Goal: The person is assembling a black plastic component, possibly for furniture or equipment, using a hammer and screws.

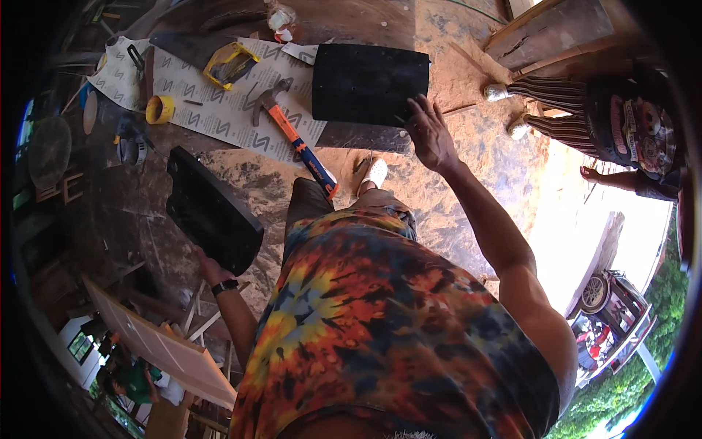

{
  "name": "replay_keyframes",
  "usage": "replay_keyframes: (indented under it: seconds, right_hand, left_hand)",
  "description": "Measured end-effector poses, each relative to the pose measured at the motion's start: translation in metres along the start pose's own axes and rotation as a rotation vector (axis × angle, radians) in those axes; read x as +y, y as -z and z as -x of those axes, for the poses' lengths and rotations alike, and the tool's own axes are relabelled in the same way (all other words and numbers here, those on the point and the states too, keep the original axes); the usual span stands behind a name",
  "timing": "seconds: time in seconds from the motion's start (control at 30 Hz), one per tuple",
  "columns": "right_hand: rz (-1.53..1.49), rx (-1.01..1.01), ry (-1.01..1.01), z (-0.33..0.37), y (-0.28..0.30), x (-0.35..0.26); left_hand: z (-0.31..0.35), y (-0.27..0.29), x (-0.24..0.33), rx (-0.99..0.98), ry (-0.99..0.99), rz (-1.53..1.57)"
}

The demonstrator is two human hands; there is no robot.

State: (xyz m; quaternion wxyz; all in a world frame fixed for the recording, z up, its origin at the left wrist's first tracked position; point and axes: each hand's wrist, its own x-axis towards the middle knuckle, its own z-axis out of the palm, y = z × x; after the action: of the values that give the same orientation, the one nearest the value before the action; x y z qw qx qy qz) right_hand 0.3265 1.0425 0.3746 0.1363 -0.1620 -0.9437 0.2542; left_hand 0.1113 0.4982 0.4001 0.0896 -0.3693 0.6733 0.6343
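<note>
Black panel (216, 212), head view: off the near L side of the bench, tilted, held by its lower end in the L hand (212, 267), which is closed on the edge w/ most fingers hidden behind it, so can't tell how far they curl. L wrist has a dark band (224, 287). Second black panel (371, 84) lies flat on the bench (365, 137), partly over a patterned sheet (212, 110). R hand (433, 135) is open, fingers loosely spread, at that panel's near R corner; fingertips overlap the corner in view (can't tell if they touch or just hover), no grip on it. Left of it a hammer (296, 139) w/ orange-and-blue handle: head on the sheet, handle end past the bench edge. Farther L on the sheet: a yellow-and-black saw handle (219, 58) & a yellow ring (159, 110). Bkgd: a person in striped trousers (559, 88) stands far R, w/ a vehicle (607, 314) outside, lower R.
</note>
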Motion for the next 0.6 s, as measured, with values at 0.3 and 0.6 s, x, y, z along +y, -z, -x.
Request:
replay_keyframes:
  seconds: [0.3, 0.6]
  right_hand:
    - [-0.434, -0.106, -0.367, 0.015, -0.032, -0.106]
    - [-0.411, 0.080, -0.539, -0.026, -0.102, -0.207]
  left_hand:
    - [-0.067, -0.071, 0.076, -0.176, -0.078, -0.047]
    - [-0.228, -0.177, 0.193, -0.193, -0.268, -0.240]
